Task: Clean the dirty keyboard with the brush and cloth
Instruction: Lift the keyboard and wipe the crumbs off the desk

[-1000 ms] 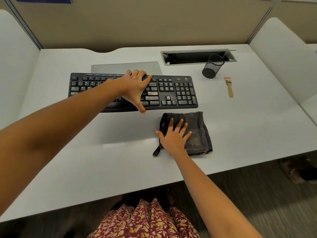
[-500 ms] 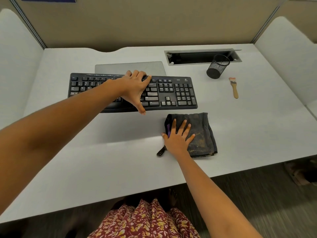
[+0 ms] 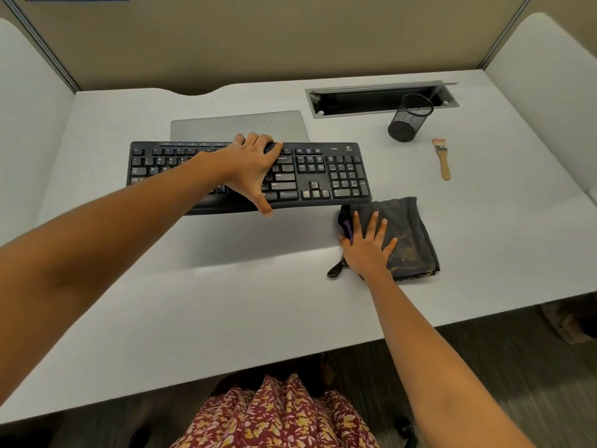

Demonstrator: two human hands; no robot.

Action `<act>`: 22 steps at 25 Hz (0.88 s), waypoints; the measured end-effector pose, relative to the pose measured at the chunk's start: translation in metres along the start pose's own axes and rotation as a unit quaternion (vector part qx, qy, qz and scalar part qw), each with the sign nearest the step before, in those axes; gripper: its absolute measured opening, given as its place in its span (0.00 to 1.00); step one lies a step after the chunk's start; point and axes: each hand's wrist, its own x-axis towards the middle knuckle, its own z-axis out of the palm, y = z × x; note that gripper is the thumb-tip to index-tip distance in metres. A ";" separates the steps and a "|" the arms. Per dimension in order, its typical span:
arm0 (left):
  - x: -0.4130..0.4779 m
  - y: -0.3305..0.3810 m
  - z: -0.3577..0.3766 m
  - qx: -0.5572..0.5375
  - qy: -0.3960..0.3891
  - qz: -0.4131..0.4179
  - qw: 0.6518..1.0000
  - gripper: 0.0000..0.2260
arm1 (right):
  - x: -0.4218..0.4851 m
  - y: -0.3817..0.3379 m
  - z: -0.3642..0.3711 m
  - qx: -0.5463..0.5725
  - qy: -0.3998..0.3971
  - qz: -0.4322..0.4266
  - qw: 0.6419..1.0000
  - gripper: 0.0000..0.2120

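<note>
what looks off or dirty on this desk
The cloth under the right hand has yellowish-brown stains over its right and lower part, so it looks already soiled for a cleaning rag. Nothing else stands out.

1. Desk (image 3: 161, 302): carries all our entries; dial centred on the keyboard, 12 away from us.
2. Keyboard (image 3: 323, 169): our left hand (image 3: 252, 169) across it, fingers over the far edge, thumb at the near edge.
3. Flat slab (image 3: 239, 124): 12 o'clock, just behind.
4. Cloth (image 3: 410, 234): 4 o'clock, at the near right corner; our right hand (image 3: 366, 245) flat on it.
5. Brush (image 3: 443, 160): 3 o'clock.
6. Mesh cup (image 3: 408, 122): 2 o'clock.
7. Cable recess (image 3: 355, 98): 1 o'clock, behind the cup.
</note>
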 end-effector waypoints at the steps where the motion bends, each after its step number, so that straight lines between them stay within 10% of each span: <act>1: 0.002 0.001 0.000 -0.003 0.000 -0.001 1.000 0.65 | 0.004 0.009 -0.004 -0.001 -0.001 0.000 1.000 0.32; 22: 0.047 0.048 -0.024 0.009 0.014 0.035 0.999 0.66 | -0.058 0.056 0.040 -0.033 0.165 0.001 0.986 0.31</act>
